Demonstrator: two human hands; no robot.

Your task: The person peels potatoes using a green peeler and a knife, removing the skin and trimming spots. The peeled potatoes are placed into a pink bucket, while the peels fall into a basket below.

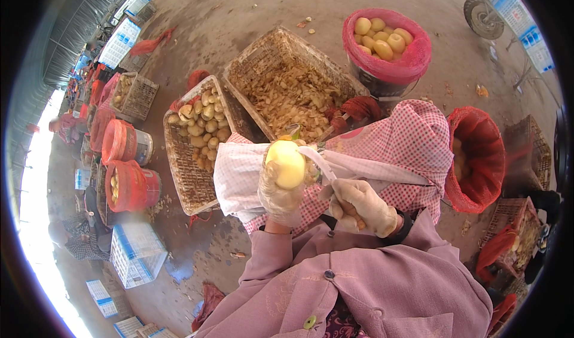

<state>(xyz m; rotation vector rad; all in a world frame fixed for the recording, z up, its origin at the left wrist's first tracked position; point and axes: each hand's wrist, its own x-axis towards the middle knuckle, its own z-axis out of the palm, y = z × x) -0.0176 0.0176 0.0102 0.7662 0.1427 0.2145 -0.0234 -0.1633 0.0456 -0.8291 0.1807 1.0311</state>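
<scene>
Over my lap, my gloved left hand [280,194] holds a peeled yellow potato [285,164]. My right hand [361,208], in a pale glove, grips a curved knife [317,162]; the blade's tip meets the potato's upper right side. Beyond the lap lies a dirty plastic crate [293,42] full of peelings [287,95]. Unpeeled potatoes [204,122] fill part of another crate [175,176] to the left. Peeled potatoes [383,37] sit in a bucket lined with pink mesh [390,75], at the upper right. A checked cloth [403,149] covers my legs.
At the right stands a red mesh bag [480,158] with potatoes low inside. Red-lined buckets [132,185] and a blue and white crate [136,257] are on the left, where a person in checked clothing [85,239] sits. A wheel [483,17] is at the upper right.
</scene>
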